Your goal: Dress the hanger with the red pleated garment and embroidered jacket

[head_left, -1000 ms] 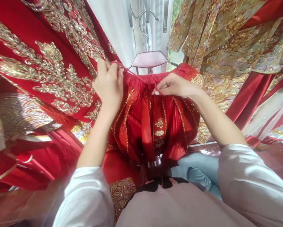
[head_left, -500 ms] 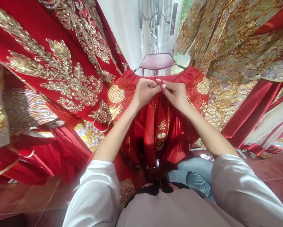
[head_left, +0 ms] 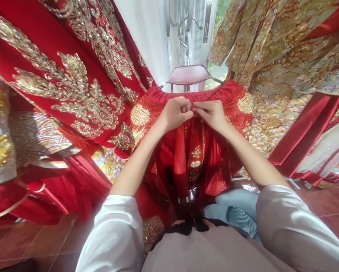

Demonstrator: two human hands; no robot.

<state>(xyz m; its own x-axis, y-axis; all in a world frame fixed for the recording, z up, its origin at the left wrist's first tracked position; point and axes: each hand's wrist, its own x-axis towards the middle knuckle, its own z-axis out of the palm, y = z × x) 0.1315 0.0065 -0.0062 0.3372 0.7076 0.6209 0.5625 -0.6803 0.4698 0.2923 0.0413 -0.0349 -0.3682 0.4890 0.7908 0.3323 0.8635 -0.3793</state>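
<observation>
Here, two hands [head_left: 177,112] [head_left: 213,114] pinching red cord [head_left: 192,106]; one garment [head_left: 194,153], one hanger [head_left: 188,74].

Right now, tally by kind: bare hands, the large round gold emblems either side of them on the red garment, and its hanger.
Left hand, right hand: 2
Large round gold emblems on the red garment: 2
Hanger: 1
Total: 5

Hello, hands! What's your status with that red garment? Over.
Left hand, right hand: close together, pinching at a red cord. Red garment: on the hanger. In the way: the hands mostly hide the cord.
</observation>
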